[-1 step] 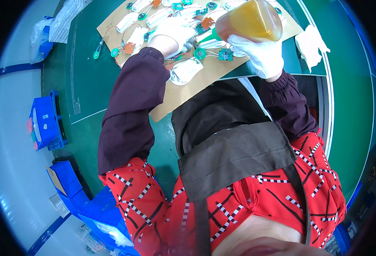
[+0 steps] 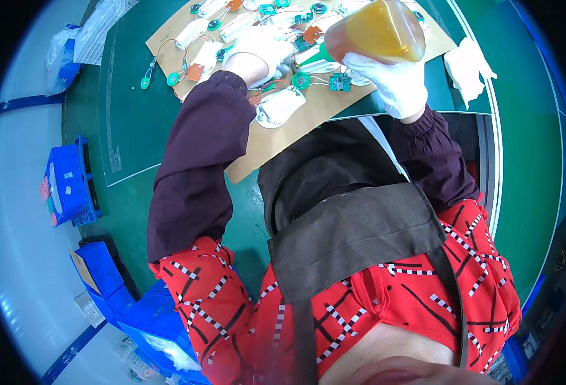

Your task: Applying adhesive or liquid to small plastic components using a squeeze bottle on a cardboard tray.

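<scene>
No visible movement since earlier frame: right hand [image 2: 393,83] has amber bottle [image 2: 382,32] in its grip, left hand [image 2: 260,52] near green disc [image 2: 301,80], can't tell its grip.

Blue bins [image 2: 71,168] stand left of a green worktable [image 2: 132,122].

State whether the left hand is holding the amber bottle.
No, the right hand holds the amber bottle, while the left hand is over the cardboard among white parts.
</scene>
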{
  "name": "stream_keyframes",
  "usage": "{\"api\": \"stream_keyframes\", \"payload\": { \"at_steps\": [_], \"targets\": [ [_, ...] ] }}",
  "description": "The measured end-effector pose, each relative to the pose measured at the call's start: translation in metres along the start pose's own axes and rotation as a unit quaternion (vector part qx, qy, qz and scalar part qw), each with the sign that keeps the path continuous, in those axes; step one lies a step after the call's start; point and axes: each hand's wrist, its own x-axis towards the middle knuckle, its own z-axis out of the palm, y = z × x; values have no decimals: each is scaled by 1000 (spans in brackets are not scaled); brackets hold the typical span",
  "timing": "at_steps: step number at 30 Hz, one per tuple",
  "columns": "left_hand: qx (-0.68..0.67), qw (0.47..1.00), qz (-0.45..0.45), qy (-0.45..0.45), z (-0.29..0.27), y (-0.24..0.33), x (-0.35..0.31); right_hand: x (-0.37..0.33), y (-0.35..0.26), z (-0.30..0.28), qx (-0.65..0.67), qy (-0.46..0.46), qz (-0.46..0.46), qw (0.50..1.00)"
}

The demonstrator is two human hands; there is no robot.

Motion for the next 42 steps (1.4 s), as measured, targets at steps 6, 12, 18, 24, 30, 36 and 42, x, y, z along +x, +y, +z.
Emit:
{"api": "stream_keyframes", "payload": {
  "at_steps": [6, 12, 18, 24, 30, 36, 42],
  "targets": [
    [139, 989, 41, 1, -2, -1, 2, 16, -17, -11, 33, 15, -178, 983],
    [-37, 992, -117, 13, -2, 28, -9, 31, -58, -38, 295, 64, -257, 918],
    [-178, 975, -124, 48, -23, 41, -27, 32, -58, -68, 371, 96, -212, 899],
    [29, 981, -14, 191, -64, 18, -32, 29, -32, -92, 367, 142, -75, 916],
    [199, 966, -45, 159, -57, 28, -28, 28, -21, -73, 313, 121, -62, 940],
    [325, 941, 32, 86, -36, 42, -10, 24, -24, -56, 313, 113, -76, 940],
    [399, 911, 59, 83, -27, 41, -9, 19, -20, -51, 306, 112, -61, 943]
  ]
}}
